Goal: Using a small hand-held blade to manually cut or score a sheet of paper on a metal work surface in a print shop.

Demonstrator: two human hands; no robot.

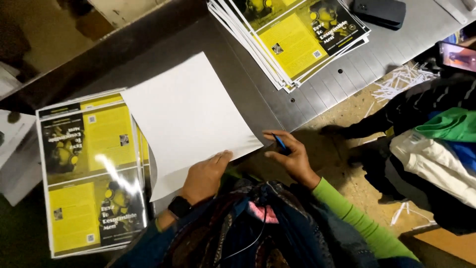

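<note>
1. On the grey metal table [317,84], between the two stacks of yellow-and-black printed sheets, lies my blank white sheet [186,119].
2. My left hand [206,177] rests flat on its near edge, fingers spread.
3. My right hand [292,154], just right of the sheet's corner, pinches a small blue pen-like thing [280,143].
4. The sheet looks light, floppy and slippery; I'd grip an edge or corner.
5. The left stack [91,173] is partly covered, glare hides some print, and the far stack [292,37] is cut off.

black phone [380,11] on the metal table [347,74], paper strips [404,79] on the floor, folded clothes [441,149]
</note>
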